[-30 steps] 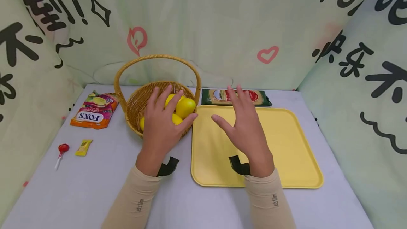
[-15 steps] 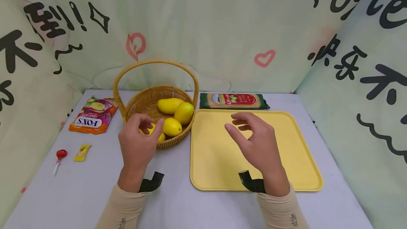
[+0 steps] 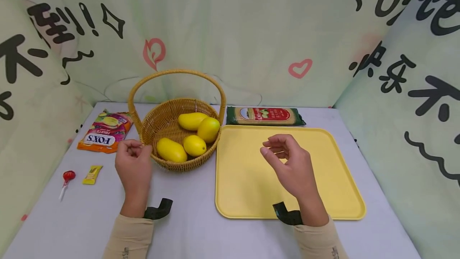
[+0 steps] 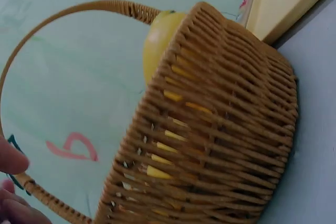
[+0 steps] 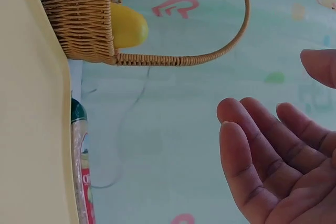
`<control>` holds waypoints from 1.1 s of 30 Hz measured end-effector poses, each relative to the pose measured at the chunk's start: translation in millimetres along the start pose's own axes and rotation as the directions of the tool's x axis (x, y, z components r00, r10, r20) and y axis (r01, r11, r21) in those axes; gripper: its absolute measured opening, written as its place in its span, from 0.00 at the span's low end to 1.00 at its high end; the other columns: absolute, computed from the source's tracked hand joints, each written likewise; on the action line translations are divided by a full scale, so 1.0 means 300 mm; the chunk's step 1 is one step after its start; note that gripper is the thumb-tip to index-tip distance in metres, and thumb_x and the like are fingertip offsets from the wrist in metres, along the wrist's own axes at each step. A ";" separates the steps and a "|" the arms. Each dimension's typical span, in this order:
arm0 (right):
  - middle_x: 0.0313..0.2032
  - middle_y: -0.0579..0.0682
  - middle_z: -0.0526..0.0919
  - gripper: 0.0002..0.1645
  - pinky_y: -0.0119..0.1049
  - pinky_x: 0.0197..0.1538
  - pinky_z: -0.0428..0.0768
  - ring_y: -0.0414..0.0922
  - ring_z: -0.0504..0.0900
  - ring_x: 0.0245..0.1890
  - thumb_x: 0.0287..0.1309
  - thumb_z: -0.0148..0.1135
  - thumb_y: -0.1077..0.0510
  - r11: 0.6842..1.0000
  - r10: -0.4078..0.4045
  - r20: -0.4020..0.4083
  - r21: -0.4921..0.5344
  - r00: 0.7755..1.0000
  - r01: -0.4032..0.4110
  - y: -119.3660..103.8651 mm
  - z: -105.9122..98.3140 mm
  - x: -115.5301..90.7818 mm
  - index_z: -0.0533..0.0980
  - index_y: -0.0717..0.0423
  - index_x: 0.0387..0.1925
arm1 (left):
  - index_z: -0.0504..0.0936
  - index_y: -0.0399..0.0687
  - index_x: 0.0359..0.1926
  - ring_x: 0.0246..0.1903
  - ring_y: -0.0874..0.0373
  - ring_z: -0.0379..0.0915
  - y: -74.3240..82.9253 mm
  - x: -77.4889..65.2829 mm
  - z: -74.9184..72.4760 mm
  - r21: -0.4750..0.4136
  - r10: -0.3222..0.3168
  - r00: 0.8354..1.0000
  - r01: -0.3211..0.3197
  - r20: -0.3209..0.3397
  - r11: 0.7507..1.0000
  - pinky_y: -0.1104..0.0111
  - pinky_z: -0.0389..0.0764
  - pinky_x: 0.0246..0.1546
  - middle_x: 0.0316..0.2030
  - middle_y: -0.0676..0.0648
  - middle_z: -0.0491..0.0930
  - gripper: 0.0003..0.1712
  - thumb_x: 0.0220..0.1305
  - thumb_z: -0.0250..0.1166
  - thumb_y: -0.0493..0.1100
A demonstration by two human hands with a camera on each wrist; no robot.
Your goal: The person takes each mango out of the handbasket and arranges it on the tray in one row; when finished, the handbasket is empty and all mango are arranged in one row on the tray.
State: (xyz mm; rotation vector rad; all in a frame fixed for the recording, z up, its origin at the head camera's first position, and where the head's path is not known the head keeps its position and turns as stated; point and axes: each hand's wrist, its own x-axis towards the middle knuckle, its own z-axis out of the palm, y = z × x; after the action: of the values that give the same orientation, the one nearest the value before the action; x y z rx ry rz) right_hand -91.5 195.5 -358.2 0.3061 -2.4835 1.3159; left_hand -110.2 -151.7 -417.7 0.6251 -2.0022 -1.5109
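In the head view my left hand (image 3: 133,171) hovers just left of the wicker basket (image 3: 183,166), its fingers loosely curled with nothing in them. Several yellow fruits, mango-like and lemon-like, lie in the basket, one mango (image 3: 171,150) at its near left side. The left wrist view shows the basket's woven side (image 4: 210,119) close up, with my thumb (image 4: 11,158) at the left edge. Over the yellow tray (image 3: 244,195) my right hand (image 3: 292,167) is held with fingers gently bent and thumb apart. Nothing lies in its palm in the right wrist view.
A Fox's candy bag (image 3: 106,132) lies left of the basket. In front of it are a red lollipop (image 3: 68,176) and a small yellow wrapped candy (image 3: 92,174). A green-ended pasta package (image 3: 266,116) lies behind the tray. Fabric walls (image 3: 223,31) enclose the table.
Both hands were spread over the basket and tray. My left hand has drawn back and left, uncovering the fruits; my right hand has drawn back and slightly right. Fingers of both have bent.
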 end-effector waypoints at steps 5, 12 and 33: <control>0.48 0.50 0.91 0.18 0.21 0.47 0.82 0.30 0.84 0.44 0.69 0.70 0.56 1.000 0.026 0.028 0.007 0.999 -0.026 0.018 -0.004 0.014 0.80 0.57 0.56 | 0.73 0.49 0.57 0.36 0.55 0.66 -0.018 0.035 -0.021 0.095 -0.176 0.980 0.167 0.091 0.981 0.76 0.71 0.28 0.38 0.49 0.70 0.20 0.68 0.69 0.45; 0.49 0.50 0.91 0.19 0.24 0.48 0.83 0.31 0.85 0.45 0.70 0.68 0.54 0.998 0.062 0.059 -0.003 0.996 -0.062 0.018 -0.016 0.029 0.79 0.56 0.58 | 0.54 0.64 0.82 0.55 0.47 0.79 -0.051 0.082 -0.045 0.071 -0.359 0.903 0.352 0.235 0.933 0.74 0.88 0.32 0.72 0.42 0.68 0.47 0.70 0.70 0.54; 0.56 0.52 0.88 0.32 0.26 0.52 0.84 0.47 0.88 0.52 0.71 0.68 0.50 0.994 0.106 0.124 -0.008 0.987 -0.106 0.044 -0.052 0.046 0.70 0.49 0.72 | 0.46 0.79 0.84 0.83 0.45 0.50 -0.175 0.173 -0.083 -0.185 -0.300 0.684 0.540 0.665 0.821 0.34 0.72 0.67 0.87 0.54 0.44 0.46 0.80 0.55 0.39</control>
State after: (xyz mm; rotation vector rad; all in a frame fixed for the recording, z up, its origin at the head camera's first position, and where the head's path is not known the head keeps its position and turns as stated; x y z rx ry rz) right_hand -106.0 215.2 -354.8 0.2668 -2.6374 1.3754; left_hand -129.9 -217.0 -455.1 0.5001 -1.9826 -2.5940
